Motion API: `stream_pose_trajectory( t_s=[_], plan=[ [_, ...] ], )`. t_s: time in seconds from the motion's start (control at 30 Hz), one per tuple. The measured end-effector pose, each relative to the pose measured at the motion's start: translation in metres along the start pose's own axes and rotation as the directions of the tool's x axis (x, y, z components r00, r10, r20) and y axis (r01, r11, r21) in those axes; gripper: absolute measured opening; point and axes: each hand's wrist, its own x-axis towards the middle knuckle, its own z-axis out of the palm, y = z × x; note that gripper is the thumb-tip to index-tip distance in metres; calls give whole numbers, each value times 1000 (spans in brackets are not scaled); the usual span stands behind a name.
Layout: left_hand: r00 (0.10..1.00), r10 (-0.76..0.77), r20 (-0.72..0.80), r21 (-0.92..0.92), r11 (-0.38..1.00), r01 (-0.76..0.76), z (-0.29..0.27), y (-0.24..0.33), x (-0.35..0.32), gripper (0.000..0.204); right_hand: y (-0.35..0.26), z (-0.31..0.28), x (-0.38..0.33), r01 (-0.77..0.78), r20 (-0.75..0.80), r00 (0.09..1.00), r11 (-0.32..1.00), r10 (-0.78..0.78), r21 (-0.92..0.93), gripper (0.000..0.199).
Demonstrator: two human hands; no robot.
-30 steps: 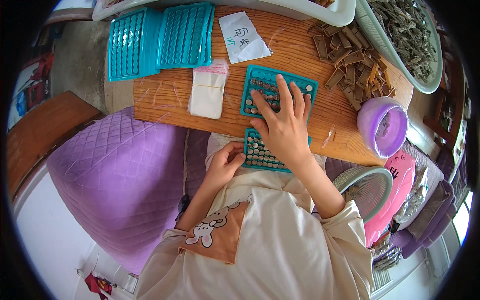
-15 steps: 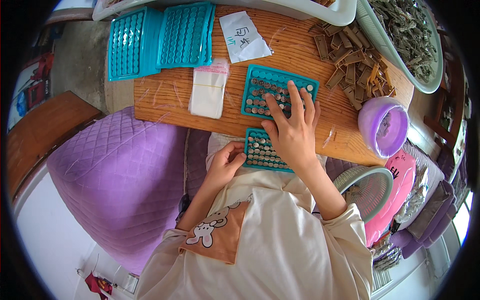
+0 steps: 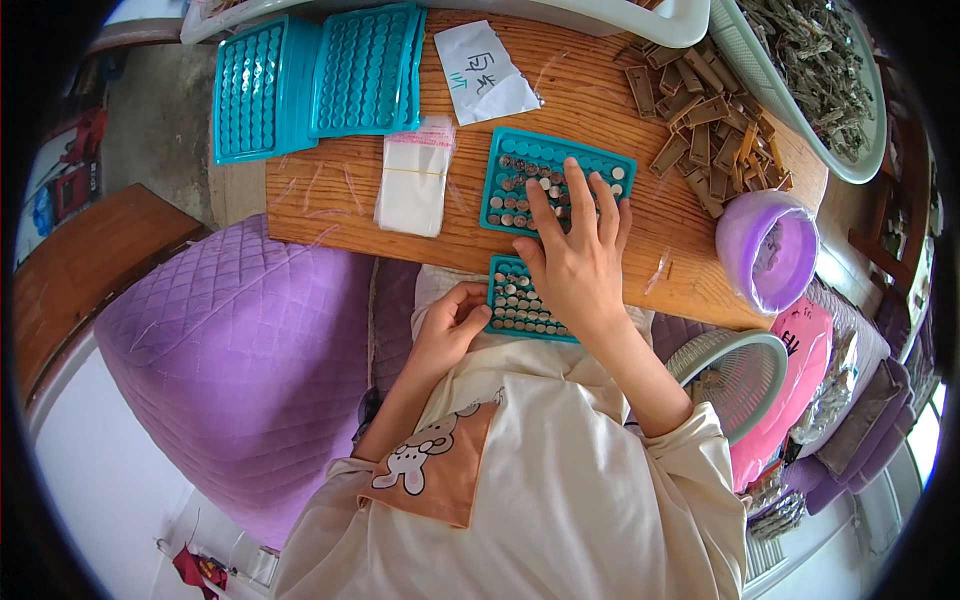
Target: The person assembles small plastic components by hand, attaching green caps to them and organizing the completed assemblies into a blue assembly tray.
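My left hand [image 3: 450, 325] grips the left edge of a teal tray [image 3: 534, 332] in my lap, thumb on top. Rows of small round silvery discs fill much of that tray. A second teal tray [image 3: 494, 165] lies on the table's front part, with similar discs in many of its round pockets; its far row shows bare pockets. Over this tray my right hand [image 3: 575, 255] is spread out palm down, its fingertips at the discs. Nothing shows between its fingers, though the hand hides part of both trays.
Stacked teal trays [image 3: 262, 90] stand at the back left of the wooden table [image 3: 330, 215], near banded clear bags [image 3: 412, 185] and a paper note [image 3: 483, 75]. To the right are brown rectangular pieces [image 3: 705, 125], a purple bowl [image 3: 735, 245] and a basket of metal parts [image 3: 872, 120].
My right hand has shifted slightly left over the tray on the table, its fingers still spread. My left hand keeps its grip on the lap tray.
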Motion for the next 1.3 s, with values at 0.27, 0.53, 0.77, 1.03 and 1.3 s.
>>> stream_pose_trajectory(
  t_s=[0.27,0.53,0.77,1.03,1.3],
  plan=[
    [1000,-11,1,13,1000,11,0,0,0,20,-3,0,8,5,14,1000,998,-6,61,49],
    [1000,0,8,-8,1000,0,1,0,-1,19,-5,3,3,26,-24,999,998,-25,49,48],
    [1000,3,-2,10,1000,-3,1,2,0,19,-5,0,7,33,3,999,997,-33,67,47],
    [999,-33,-6,15,999,34,1,3,-1,19,-10,3,9,56,6,998,997,-57,56,48],
    [1000,-25,3,18,1000,25,0,1,0,20,-3,-1,5,14,-14,1000,997,-13,82,50]
  ],
)
